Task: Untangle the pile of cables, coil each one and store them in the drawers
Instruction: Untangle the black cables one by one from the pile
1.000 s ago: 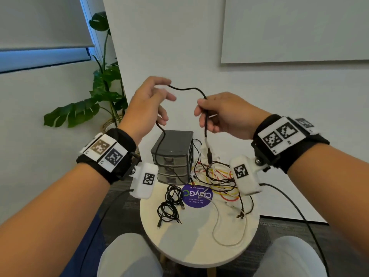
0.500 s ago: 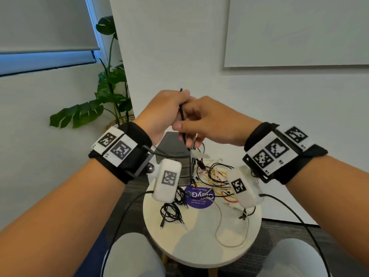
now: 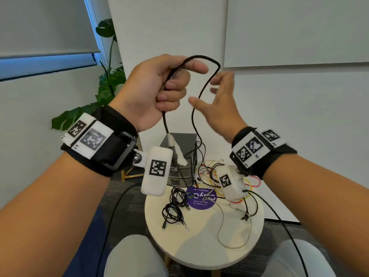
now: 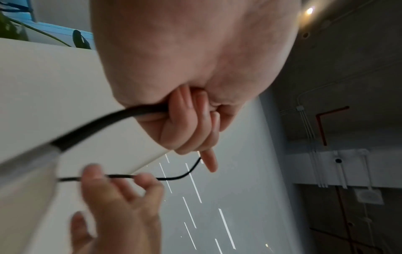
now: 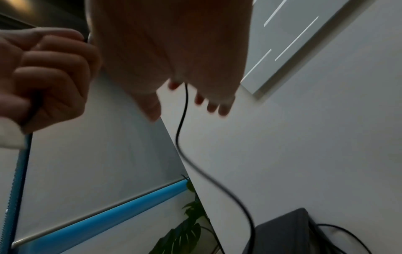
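- I see the round table, smooth and pale. A messy pile of cables lies on it by the grey plastic drawers.
- My left hand is a fist curled round the black cable, up in the air.
- My right hand is spread just beside the hanging loop (it's blurry, so I think it only brushes it).
- The black cable looks light, thin, rubbery and bendy. I'd hold it near the white-taped plug end and wrap loops.
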A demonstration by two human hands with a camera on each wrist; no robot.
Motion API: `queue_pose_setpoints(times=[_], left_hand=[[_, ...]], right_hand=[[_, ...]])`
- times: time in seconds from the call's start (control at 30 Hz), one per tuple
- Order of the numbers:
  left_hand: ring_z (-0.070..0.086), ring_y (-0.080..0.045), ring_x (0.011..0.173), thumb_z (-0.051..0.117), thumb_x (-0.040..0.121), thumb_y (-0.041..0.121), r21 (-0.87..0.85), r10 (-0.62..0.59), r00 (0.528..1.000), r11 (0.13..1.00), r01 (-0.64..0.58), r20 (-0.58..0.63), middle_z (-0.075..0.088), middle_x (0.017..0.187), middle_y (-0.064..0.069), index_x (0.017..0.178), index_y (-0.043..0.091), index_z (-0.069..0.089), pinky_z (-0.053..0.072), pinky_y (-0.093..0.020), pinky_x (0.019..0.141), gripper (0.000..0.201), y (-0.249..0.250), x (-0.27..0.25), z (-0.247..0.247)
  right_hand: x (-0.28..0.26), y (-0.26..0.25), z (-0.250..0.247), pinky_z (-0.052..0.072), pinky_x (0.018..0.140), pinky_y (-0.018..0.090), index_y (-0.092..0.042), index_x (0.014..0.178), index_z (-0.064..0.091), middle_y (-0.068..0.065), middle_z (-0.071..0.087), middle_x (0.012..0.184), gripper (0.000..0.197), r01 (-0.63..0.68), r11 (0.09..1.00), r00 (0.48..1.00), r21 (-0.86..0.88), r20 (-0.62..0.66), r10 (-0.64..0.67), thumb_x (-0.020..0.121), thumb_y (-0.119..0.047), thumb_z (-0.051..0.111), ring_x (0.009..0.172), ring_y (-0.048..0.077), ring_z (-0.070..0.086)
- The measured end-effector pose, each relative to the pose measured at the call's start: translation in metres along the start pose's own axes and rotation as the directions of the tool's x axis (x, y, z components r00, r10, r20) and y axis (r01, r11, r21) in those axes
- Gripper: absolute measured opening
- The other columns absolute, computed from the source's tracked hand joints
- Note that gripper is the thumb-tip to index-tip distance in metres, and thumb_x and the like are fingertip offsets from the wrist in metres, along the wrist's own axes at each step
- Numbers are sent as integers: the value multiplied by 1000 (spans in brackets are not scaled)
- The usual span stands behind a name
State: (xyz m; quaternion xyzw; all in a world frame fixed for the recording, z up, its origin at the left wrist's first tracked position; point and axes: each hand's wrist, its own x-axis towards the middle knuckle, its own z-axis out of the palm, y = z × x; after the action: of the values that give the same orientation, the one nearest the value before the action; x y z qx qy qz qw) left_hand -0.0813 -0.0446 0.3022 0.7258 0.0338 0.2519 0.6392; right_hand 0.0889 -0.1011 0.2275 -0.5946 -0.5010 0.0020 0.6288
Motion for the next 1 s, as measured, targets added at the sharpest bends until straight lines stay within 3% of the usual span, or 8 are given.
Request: queue_pose_setpoints(times=[0.2, 0.33, 0.43, 0.53, 0.73, 0.87, 0.93, 1.0], left_hand=[[18, -8, 49, 34, 111, 34, -65, 83, 995, 994, -86, -46, 30, 64, 4, 137, 15, 60, 13, -24, 45, 41, -22, 0, -10], [15, -9, 50, 33, 111, 39, -155, 55, 991, 985, -74, -124, 34, 64, 4, 144, 13, 55, 11, -24, 46, 47, -33, 1, -18], [19, -8, 48, 33, 111, 36, -98, 55, 966, 992, -82, -251, 37, 62, 4, 113, 3, 68, 11, -23, 44, 49, -40, 5, -19], [21, -9, 48, 39, 110, 35, -28, 74, 935, 996, -90, -348, 36, 58, 4, 79, 12, 63, 11, -26, 47, 46, -43, 8, -14], [46, -9, 48, 33, 112, 34, 13, 85, 942, 996, -86, -324, 70, 85, -4, 134, 8, 53, 29, -20, 43, 39, -57, 12, -9], [69, -5, 109, 35, 112, 29, 326, 49, 968, 945, 35, -246, 66, 130, -1, 144, 15, 45, 57, -20, 89, 37, -78, 12, -6], [68, 3, 101, 36, 112, 28, 511, 2, 990, 857, 72, -144, 71, 116, 8, 137, 12, 56, 54, -22, 97, 36, -86, 8, -10], [71, -12, 77, 35, 112, 27, 457, -28, 995, 887, 67, -93, 76, 93, -6, 112, 9, 67, 58, -24, 80, 37, -89, 3, -7]], right_hand=[[4, 0, -6, 56, 81, 39, -17, 107, 44, 8, 59, 71, 6, -267, 917, 894, 296, 430, 121, 109, -22, 40, 71, 28, 64], [1, -1, -19, 40, 49, 21, -16, 111, 57, -12, 43, 57, 24, -111, 993, 847, -41, 518, 116, 110, -25, 36, 48, 7, 38], [-6, -11, -21, 33, 59, 11, -20, 113, 66, -22, 53, 67, 30, 237, 895, 673, -378, 728, 129, 110, -30, 38, 61, -11, 51], [-12, -18, -21, 34, 67, 22, -22, 107, 70, -15, 52, 77, 37, 340, 805, 592, -485, 776, 218, 110, -37, 36, 72, 1, 51], [-9, -27, -24, 38, 71, 30, -26, 97, 70, -9, 58, 79, 34, 415, 730, 455, -543, 818, 350, 108, -39, 40, 76, 10, 54], [-9, -39, -26, 39, 70, 29, -22, 90, 67, -6, 63, 82, 34, 544, 687, 466, -482, 854, 231, 107, -38, 43, 74, 9, 56], [-1, -45, -33, 38, 70, 26, -22, 91, 66, -10, 63, 81, 27, 579, 690, 498, -434, 859, 123, 106, -32, 47, 73, 4, 55], [9, -51, -43, 35, 66, 16, -25, 88, 64, -20, 62, 75, 22, 578, 714, 564, -396, 826, 3, 105, -29, 50, 71, -3, 55]])
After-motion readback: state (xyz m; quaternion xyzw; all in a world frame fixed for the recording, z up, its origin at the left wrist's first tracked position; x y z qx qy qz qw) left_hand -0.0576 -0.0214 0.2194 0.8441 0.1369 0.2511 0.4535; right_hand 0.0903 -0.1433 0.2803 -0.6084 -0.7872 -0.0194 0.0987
